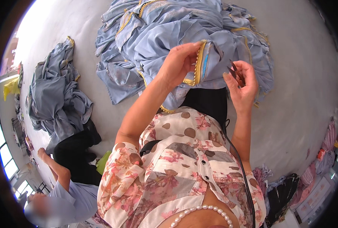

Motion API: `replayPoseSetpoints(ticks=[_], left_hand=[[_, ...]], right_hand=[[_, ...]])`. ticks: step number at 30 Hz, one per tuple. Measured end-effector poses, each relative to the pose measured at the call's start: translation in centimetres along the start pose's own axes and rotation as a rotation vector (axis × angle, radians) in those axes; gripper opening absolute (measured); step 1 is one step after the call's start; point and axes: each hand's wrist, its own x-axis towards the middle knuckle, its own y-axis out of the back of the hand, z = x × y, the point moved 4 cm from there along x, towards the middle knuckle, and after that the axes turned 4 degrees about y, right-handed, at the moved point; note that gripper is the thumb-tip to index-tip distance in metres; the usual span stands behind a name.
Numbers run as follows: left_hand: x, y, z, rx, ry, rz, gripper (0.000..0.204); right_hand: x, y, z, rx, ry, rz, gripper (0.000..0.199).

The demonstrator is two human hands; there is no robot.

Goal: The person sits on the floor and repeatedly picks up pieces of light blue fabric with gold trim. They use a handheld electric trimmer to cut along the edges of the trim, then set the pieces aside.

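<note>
While the left hand [180, 60] pinches the blue garment's [188, 34] gold-trimmed edge [200, 62] above the lap, right-hand fingers [242, 81] clamp small snips [233, 70]; trimming seems underway, needing the blades brought to the trim.

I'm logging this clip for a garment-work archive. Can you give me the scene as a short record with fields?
Place: pale floor, person seated
Left hand: pinches the gold-trimmed edge of a blue garment
Right hand: holds small snips, blades near the trim
Ahead: pile of blue garments
At left: second pile, grey-blue
Other person: seated at lower left by the second pile
</note>
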Motion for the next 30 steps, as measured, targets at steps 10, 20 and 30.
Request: replayPoseSetpoints(ticks=[10, 20, 30], left_hand=[[-0.5, 10.0, 7.6, 0.105, -0.337, -0.010, 0.033], [-10.8, 21.2, 16.8, 0.800, -0.934, 1.120, 0.020], [-1.1, 3.1, 4.2, 0.609, -0.414, 0.384, 0.027]], right_hand=[[-0.1, 4.0, 10.9, 0.169, -0.297, 0.301, 0.022], [-0.9, 12.2, 33.2, -0.585, -0.638, 0.353, 0.045], [3.1, 9.2, 15.7, -0.387, -0.119, 0.292, 0.021]])
